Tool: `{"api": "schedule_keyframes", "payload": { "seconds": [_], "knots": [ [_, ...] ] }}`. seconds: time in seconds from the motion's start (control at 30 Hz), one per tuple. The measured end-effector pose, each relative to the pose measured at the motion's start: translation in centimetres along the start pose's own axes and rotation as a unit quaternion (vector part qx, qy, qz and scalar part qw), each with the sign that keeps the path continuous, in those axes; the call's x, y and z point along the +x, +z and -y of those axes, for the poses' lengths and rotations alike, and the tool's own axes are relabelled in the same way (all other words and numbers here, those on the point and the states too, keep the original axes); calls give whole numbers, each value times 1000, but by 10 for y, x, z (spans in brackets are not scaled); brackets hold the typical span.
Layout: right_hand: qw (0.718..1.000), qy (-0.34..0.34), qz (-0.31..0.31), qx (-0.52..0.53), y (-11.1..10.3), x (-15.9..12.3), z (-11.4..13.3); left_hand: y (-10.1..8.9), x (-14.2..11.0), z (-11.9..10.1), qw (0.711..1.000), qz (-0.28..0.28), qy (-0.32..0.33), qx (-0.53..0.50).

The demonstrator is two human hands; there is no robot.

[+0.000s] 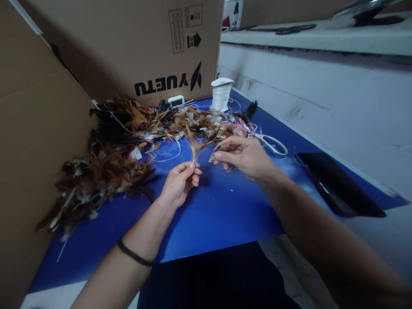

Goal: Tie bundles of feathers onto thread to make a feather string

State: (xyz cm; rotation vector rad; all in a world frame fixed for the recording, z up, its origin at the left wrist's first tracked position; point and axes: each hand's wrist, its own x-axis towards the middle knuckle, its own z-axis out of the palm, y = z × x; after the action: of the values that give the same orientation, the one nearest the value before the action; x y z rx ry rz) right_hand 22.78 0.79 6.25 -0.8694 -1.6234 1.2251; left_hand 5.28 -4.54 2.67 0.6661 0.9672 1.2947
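Observation:
Between the thumb and fingers of my left hand [183,180] is the base of a small feather bunch [195,148], its tan and dark tips fanning upward. To its right, my right hand [243,155] is closed in a pinch around a few small feathers [216,155], partly hidden by the fingers. The two hands are close but apart, above the blue tabletop [219,214]. Behind them lies a long heap of loose brown and white feathers [180,122]. A pair of scissors [272,143] rests just beyond my right wrist, blades partly covered.
A brown feather pile [106,171] spreads along the left side. Cardboard [112,43] walls in the back and left. A white cup-like container [221,93] and a small white device [176,101] stand at the back. A dark phone or tablet [339,182] lies at right.

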Motion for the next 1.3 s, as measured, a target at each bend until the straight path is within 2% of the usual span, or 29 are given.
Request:
{"api": "schedule_keyframes", "payload": {
  "seconds": [0.13,0.3,0.67,0.83,1.03,1.17,1.3],
  "knots": [
    [1000,-3,20,6,18,2,1,1,-1,0,1000,17,-14,-15],
    [999,-14,28,-34,27,5,0,1,0,-1,999,11,-21,-32],
    [976,-95,42,-191,25,12,-2,2,-1,-5,998,-8,-33,-57],
    [973,-107,65,-192,24,14,-3,0,0,-4,998,-7,-33,-51],
    [975,-105,59,-184,29,14,-12,-4,4,0,999,-11,-13,-37],
    [988,-91,46,-118,19,18,-15,-5,5,0,1000,-20,9,-18],
    [979,-77,50,-184,-9,26,-11,-4,4,-1,1000,-18,18,5]
  ]
}}
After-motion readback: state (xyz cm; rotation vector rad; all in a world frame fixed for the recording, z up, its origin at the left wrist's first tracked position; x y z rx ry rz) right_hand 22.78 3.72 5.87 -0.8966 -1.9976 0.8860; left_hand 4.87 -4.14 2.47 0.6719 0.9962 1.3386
